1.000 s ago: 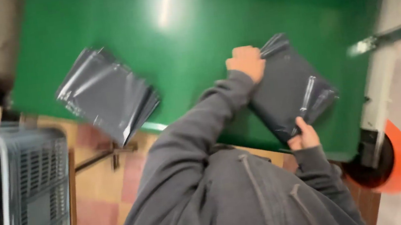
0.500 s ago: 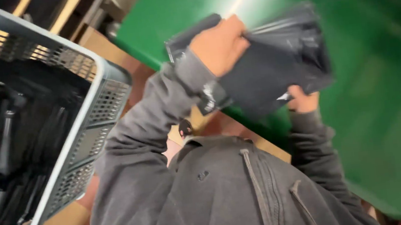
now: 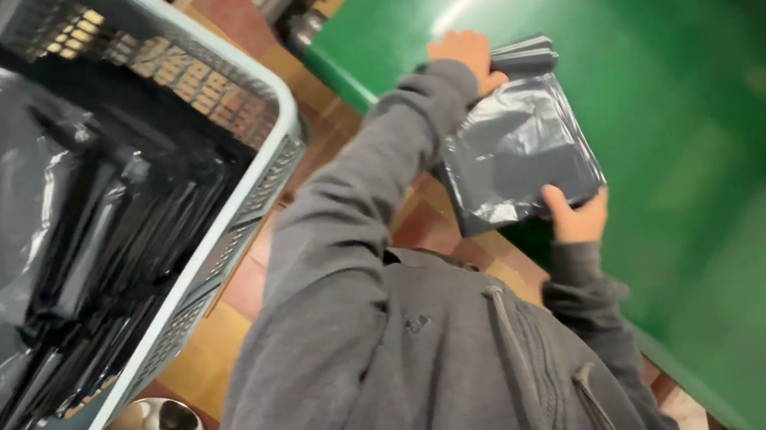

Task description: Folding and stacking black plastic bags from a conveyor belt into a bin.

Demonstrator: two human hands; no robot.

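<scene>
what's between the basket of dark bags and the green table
In the head view, the person's left sleeve crosses that gap above bare tiled floor, between basket and green table.

Both hands point(image 3: 528, 141) grip a grey bag point(image 3: 515, 147) over a green table point(image 3: 698, 112).

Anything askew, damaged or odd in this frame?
Nothing stands out. Both hands, left and right, grip a grey bag at the green table edge; it is crinkled, not visibly torn. More bags fill the basket.
</scene>
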